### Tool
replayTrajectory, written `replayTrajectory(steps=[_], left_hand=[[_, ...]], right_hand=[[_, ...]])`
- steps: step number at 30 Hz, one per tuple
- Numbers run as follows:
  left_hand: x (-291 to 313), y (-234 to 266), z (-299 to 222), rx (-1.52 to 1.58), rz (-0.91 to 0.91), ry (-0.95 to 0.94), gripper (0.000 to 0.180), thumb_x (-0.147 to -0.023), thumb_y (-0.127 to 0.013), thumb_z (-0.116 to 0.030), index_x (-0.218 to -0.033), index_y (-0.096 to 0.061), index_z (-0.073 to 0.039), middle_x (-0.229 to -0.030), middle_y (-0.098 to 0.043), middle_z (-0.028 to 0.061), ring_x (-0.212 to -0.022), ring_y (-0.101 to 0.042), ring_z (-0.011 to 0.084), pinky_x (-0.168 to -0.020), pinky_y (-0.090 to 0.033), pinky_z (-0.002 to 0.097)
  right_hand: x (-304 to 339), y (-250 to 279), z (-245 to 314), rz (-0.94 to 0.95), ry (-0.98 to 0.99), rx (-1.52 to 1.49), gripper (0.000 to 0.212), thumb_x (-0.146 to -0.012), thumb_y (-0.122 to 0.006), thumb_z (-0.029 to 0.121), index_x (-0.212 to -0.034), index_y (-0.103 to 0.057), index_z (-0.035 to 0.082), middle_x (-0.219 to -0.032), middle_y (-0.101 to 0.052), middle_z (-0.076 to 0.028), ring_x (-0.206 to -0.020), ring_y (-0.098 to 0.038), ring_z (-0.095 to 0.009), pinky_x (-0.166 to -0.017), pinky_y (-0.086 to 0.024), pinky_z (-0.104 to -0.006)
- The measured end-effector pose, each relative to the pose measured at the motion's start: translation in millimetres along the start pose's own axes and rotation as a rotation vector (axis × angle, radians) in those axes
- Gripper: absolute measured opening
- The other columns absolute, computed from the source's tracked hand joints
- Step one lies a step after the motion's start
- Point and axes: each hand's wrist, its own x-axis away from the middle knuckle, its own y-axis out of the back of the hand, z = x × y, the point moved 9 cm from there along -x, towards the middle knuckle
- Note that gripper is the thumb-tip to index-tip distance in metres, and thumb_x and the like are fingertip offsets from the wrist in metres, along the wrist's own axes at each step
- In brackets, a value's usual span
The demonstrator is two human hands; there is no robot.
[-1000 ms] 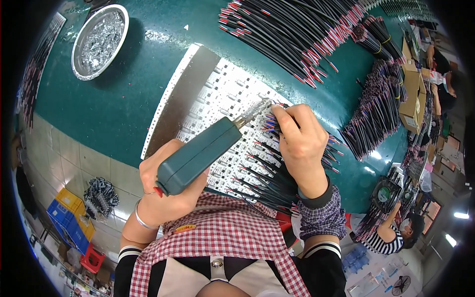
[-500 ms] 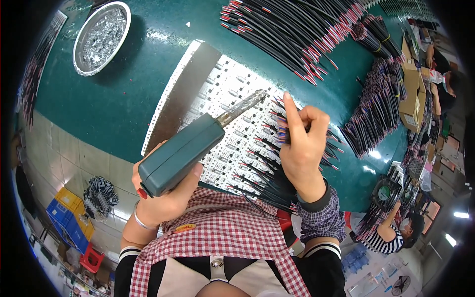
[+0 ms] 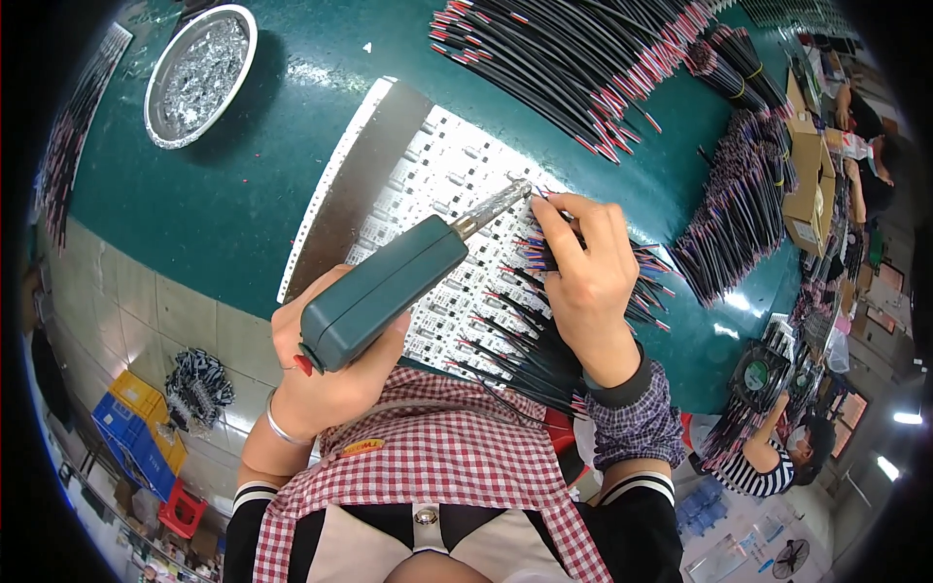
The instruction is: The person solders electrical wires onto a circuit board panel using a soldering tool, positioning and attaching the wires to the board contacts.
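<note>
My left hand (image 3: 335,394) is wrapped round a dark green soldering gun (image 3: 384,291) with a red part at its rear. Its metal tip reaches up and right to the far right edge of a white circuit board panel (image 3: 452,175), which carries rows of small components. Right beside the tip, my right hand (image 3: 593,277) pinches a thin wire between thumb and index finger; the fingers partly hide it. Black cables with red and blue wire ends (image 3: 515,335) lie along the panel's right edge, under and below my right hand.
A white-rimmed bowl (image 3: 154,102) of silvery metal scraps stands at the far left of the green table (image 3: 321,49). Bundles of black cables (image 3: 554,58) lie at the back, more (image 3: 739,204) on the right by a cardboard box (image 3: 809,194). Co-workers sit at the right.
My right hand's extended index finger has come down into a pinch beside the soldering tip. My left hand and the soldering gun have shifted slightly up and right.
</note>
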Motion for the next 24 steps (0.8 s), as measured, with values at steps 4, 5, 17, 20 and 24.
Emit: replayTrajectory(steps=[4, 5, 17, 20, 24], left_hand=[[-2.9, -3.5, -4.0, 0.000, 0.003, -0.028, 0.015, -0.073, -0.072, 0.007, -0.086, -0.067, 0.005, -0.081, -0.064, 0.0111, -0.065, -0.062, 0.0174, -0.058, -0.048, 0.0274], [-3.2, -4.3, -1.2, 0.023, 0.002, 0.020, 0.014, -0.073, -0.072, 0.006, -0.085, -0.067, 0.005, -0.080, -0.064, 0.0109, -0.065, -0.062, 0.0171, -0.057, -0.047, 0.0275], [-0.2, -0.3, -2.9, 0.011, -0.011, 0.003, 0.014, -0.074, -0.075, 0.004, -0.086, -0.067, 0.004, -0.081, -0.064, 0.0096, -0.063, -0.060, 0.0150, -0.057, -0.047, 0.0269], [13.4, 9.5, 11.5, 0.099, -0.088, 0.085, 0.022, -0.077, -0.077, 0.001, -0.097, -0.069, 0.004, -0.092, -0.070, 0.0107, -0.067, -0.063, 0.0131, -0.060, -0.050, 0.0268], [19.5, 9.6, 26.8, 0.505, -0.119, 0.415, 0.039, -0.080, -0.075, 0.003, -0.117, -0.063, 0.005, -0.103, -0.071, 0.0128, -0.071, -0.064, 0.0128, -0.059, -0.051, 0.0254]], right_hand=[[-0.3, -2.1, 2.1, 0.007, -0.003, 0.028, 0.054, -0.055, -0.059, -0.016, -0.105, -0.070, 0.000, -0.102, -0.064, -0.011, -0.080, -0.057, -0.027, -0.067, -0.051, -0.0359], [0.0, -2.6, 2.5, 0.003, -0.002, 0.032, 0.054, -0.054, -0.059, -0.016, -0.105, -0.069, 0.000, -0.102, -0.064, -0.011, -0.080, -0.057, -0.027, -0.067, -0.051, -0.0360], [-1.8, -3.1, 6.2, -0.005, 0.068, 0.093, 0.032, -0.071, -0.064, 0.000, -0.102, -0.068, -0.003, -0.098, -0.061, -0.010, -0.081, -0.058, -0.024, -0.064, -0.050, -0.0324], [-1.7, -3.7, 5.7, -0.005, 0.073, 0.083, 0.033, -0.071, -0.064, -0.001, -0.103, -0.067, -0.004, -0.099, -0.061, -0.011, -0.081, -0.058, -0.024, -0.064, -0.050, -0.0322], [0.1, -4.1, 3.4, 0.021, 0.038, 0.051, 0.037, -0.070, -0.063, -0.004, -0.107, -0.067, -0.005, -0.099, -0.059, -0.012, -0.084, -0.057, -0.026, -0.067, -0.050, -0.0332]])
